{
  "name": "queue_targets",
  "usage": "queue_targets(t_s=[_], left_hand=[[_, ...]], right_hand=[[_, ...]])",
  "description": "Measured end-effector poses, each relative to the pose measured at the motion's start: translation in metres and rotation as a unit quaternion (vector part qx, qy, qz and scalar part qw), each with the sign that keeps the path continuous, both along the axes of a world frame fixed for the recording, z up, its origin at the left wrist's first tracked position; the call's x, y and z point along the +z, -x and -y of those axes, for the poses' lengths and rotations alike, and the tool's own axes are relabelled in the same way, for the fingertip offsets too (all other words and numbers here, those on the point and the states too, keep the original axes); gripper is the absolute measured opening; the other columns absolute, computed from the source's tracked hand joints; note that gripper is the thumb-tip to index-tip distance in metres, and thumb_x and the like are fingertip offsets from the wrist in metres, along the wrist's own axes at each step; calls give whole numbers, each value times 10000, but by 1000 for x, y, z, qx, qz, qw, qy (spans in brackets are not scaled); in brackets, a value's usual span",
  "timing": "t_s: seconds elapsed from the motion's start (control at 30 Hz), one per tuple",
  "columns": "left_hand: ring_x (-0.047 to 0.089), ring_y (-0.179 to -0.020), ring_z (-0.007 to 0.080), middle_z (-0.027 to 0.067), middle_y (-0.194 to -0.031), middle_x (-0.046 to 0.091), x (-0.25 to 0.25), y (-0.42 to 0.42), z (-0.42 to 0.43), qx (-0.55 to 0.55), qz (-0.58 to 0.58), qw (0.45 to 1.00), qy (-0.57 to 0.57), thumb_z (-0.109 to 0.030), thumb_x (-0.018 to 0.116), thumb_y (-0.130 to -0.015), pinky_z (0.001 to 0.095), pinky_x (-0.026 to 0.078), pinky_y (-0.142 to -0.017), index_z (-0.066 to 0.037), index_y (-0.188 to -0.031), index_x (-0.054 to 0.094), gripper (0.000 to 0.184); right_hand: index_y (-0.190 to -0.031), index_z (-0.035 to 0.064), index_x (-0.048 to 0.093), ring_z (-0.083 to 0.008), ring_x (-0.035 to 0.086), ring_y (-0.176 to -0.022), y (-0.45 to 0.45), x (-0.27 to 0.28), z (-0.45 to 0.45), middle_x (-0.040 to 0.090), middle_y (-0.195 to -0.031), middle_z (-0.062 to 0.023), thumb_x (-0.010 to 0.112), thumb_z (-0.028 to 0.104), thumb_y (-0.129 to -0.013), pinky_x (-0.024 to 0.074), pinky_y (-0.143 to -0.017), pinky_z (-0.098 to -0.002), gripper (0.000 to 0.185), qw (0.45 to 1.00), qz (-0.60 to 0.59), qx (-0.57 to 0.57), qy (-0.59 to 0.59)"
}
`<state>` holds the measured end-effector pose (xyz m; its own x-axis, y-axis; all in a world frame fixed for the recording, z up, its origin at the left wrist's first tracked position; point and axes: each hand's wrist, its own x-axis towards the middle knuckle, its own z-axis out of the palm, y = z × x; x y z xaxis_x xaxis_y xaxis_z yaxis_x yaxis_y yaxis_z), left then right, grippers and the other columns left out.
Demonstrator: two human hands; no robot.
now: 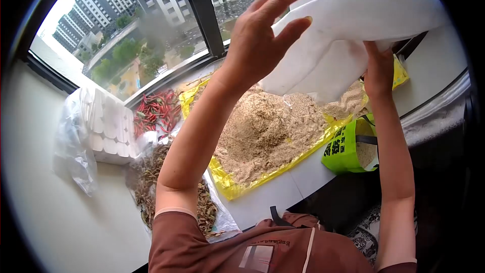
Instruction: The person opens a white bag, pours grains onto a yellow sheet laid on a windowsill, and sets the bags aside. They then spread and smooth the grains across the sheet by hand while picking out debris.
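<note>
A large white bag [328, 35], limp and creased with a printed label at its top, hangs above the heap of light-brown chaff-like material [262, 126]. My right hand [379, 73] grips its lower right edge, some fingers hidden behind the folds. Raised at the bag's left side is my left hand [268, 33], with thumb and fingers apart and nothing held. The heap lies on a yellow plastic sheet [230, 187]. Below my right hand stands a bright green bag [343, 149] with dark handles and pale grainy material inside.
Red chili peppers [156, 114] lie by the window [121, 35]. To their left are stacked white paper rolls [108, 126] in clear plastic [73, 136]. Dried brown pods or leaves [207, 207] spread on plastic near my left elbow. A white ledge [298, 179] runs along the front.
</note>
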<state>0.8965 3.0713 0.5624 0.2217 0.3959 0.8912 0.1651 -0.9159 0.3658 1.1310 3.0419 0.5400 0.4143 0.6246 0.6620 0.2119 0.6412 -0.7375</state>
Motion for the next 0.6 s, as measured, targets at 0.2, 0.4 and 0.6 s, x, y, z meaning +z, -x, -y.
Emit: queue_targets(t_s=[0.2,0.4,0.6], left_hand=[[598,-909,128,57,-1045,608,-119,98,-2,98,324,867,365,-82,504,-918,226,497,-782,-64,-1074,561,167],[558,-1019,227,160,-1129,545,-245,46,85,23,196,661,724,-90,491,-881,323,485,-875,34,-1207,446,352],[590,-1000,238,141,-1183,546,-298,-15,135,-152,282,546,774,-239,479,-943,348,502,-848,-46,-1256,406,376]], right_hand=[[-1201,19,524,-168,557,-1034,-59,35,-8,567,-1153,-65,686,220,-815,466,-885,-322,465,995,-59,72,48],[-1255,28,481,-179,486,-1122,-30,30,-13,511,-1229,-67,689,276,-816,394,-945,-306,545,995,-46,26,83],[-1304,-25,411,-218,455,-1169,-18,54,-6,466,-1279,-113,644,315,-851,364,-995,-336,613,993,-73,9,92]])
